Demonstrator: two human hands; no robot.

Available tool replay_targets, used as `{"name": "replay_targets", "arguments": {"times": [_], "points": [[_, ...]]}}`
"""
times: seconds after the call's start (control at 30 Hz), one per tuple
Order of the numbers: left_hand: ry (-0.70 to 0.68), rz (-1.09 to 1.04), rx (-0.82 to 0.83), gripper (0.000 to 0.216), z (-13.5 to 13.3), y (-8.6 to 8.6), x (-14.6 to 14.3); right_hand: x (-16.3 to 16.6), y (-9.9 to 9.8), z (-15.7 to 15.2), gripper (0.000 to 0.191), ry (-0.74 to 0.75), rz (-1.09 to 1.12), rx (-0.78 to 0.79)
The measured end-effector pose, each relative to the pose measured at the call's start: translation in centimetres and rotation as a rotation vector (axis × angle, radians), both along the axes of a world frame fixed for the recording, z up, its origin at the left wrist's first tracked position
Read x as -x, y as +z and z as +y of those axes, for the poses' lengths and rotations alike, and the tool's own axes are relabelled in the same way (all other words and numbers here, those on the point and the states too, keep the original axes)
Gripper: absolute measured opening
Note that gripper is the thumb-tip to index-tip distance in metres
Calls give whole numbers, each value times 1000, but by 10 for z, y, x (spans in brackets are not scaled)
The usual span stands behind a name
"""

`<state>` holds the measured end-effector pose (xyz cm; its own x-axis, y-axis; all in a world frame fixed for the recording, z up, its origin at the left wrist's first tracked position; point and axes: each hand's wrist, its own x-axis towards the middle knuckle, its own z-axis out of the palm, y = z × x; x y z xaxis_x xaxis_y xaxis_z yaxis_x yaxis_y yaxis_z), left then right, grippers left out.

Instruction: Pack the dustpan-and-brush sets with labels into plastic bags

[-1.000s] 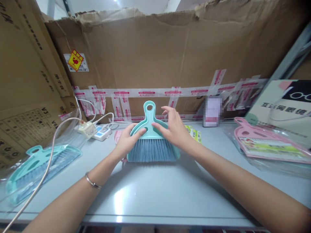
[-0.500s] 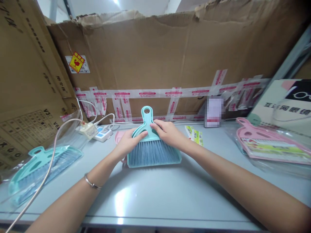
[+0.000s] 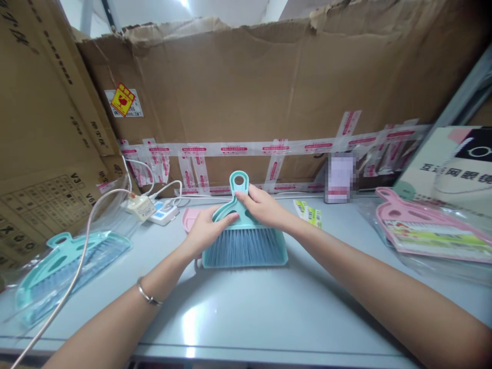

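A teal mini brush (image 3: 246,242) with grey-blue bristles lies nested in a teal dustpan (image 3: 282,254) at the middle of the grey table (image 3: 246,312). My left hand (image 3: 207,230) grips the set's left shoulder, fingers on the brush's top. My right hand (image 3: 261,205) holds the brush's handle just below its hanging loop (image 3: 239,179). A pink dustpan (image 3: 189,217) peeks out from under the set, behind my left hand.
A bagged teal brush set (image 3: 65,269) lies at the left under a white cable (image 3: 79,261). A power strip (image 3: 163,211) sits at the back left. A bagged pink set (image 3: 426,233) lies at the right, yellow-green cards (image 3: 309,212) beside my right wrist. Cardboard walls (image 3: 269,87) enclose the back and left.
My right hand went from hovering open over the brush to closing on its handle. The teal set shifted slightly to the right and nearer to me.
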<state>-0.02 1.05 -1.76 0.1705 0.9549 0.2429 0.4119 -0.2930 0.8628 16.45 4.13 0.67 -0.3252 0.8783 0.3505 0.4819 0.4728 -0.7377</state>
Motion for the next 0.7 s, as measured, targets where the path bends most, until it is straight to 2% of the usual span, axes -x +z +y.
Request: {"name": "replay_targets", "arguments": {"times": [0.1, 0.23, 0.33, 0.4, 0.47, 0.57, 0.63, 0.7], "points": [[-4, -5, 4, 36, -1, 1, 0, 3, -4, -1, 22, -29, 8, 26], [12, -17, 21, 35, -1, 3, 1, -6, 2, 1, 28, 58, 70, 73], [71, -4, 41, 35, 0, 4, 3, -45, 12, 11, 40, 76, 136, 95], [99, -1, 55, 35, 1, 4, 5, -87, 12, 22, 44, -31, 131, 77], [97, -10, 52, 33, 2, 3, 6, -134, -1, 35, 45, -180, -47, 65], [71, -17, 40, 33, 2, 2, 5, -188, -38, 51, 43, -439, -254, 140], [62, -13, 40, 34, 2, 1, 4, -206, -64, 58, 45, -539, -311, 152], [69, -8, 46, 36, 1, 1, 3, -212, -81, 62, 47, -552, -343, 163]]}}
